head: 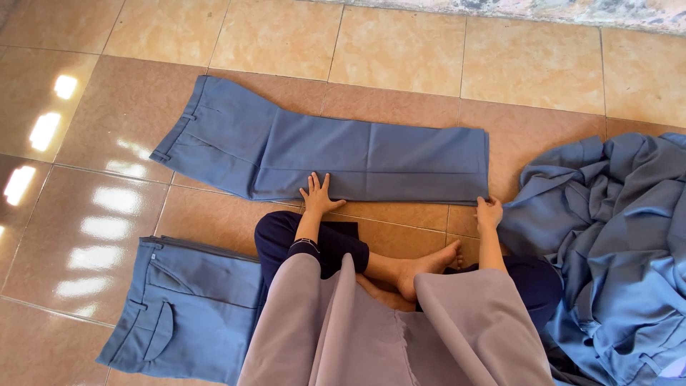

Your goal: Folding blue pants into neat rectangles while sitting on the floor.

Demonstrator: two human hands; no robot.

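Loose grey sleeves, navy trousers

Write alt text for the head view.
Seated cross-legged on a tiled floor, a person presses the left hand flat on folded blue trousers while the right hand grips their hem corner. More blue garments lie heaped at right.

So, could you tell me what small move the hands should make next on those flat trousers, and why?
Probably fold the cuff end over toward the waistband. The trousers already lie flat on the floor with the legs stacked; the left hand presses flat on the near edge around the middle, and the right hand sits at the cuff corner, well placed to lift it. Another pair lies folded nearby.
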